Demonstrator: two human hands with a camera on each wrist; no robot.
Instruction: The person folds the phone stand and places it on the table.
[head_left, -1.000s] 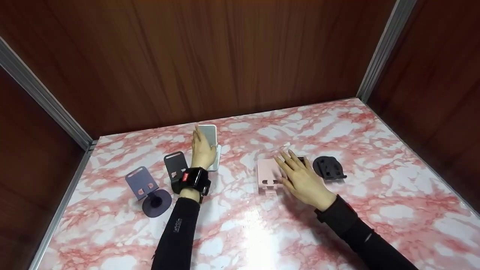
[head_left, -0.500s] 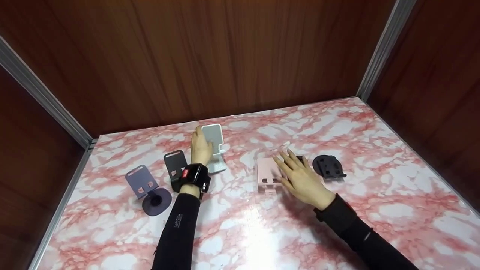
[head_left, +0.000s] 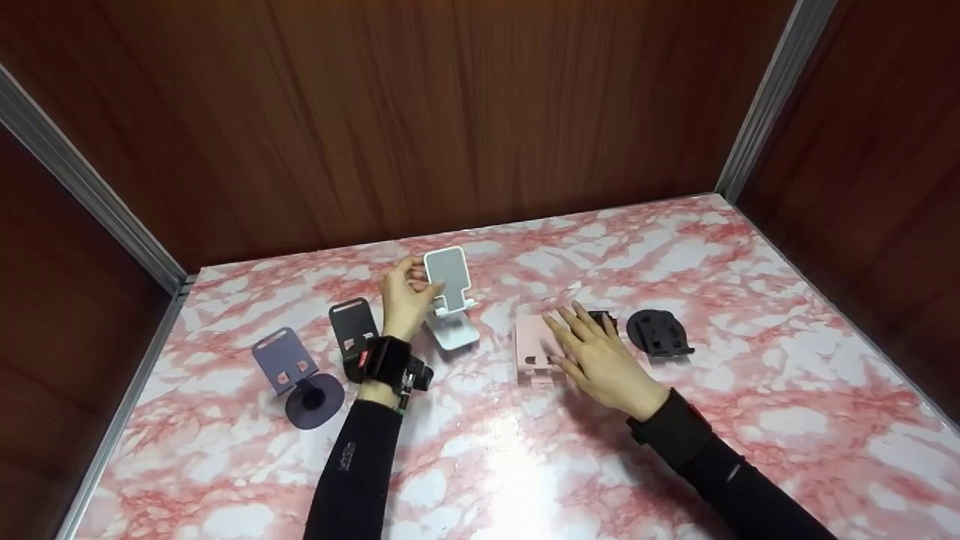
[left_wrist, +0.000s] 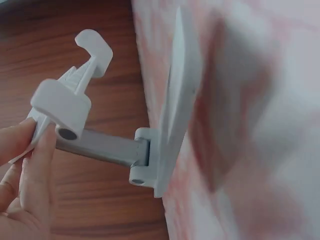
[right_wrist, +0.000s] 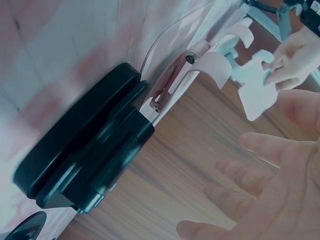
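Centre frame, the white stand (head_left: 448,277) is pinched by its left edge in the left hand (head_left: 403,301); right of centre, the right hand (head_left: 604,366) is held fingers splayed near the pink stand (head_left: 531,336).

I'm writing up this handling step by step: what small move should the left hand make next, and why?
Probably ease the white stand down until its base sits flat on the table. The left hand pinches the stand's upper plate, and the left wrist view seems to show the base raised at a tilt. A gap separates it from the pink stand.
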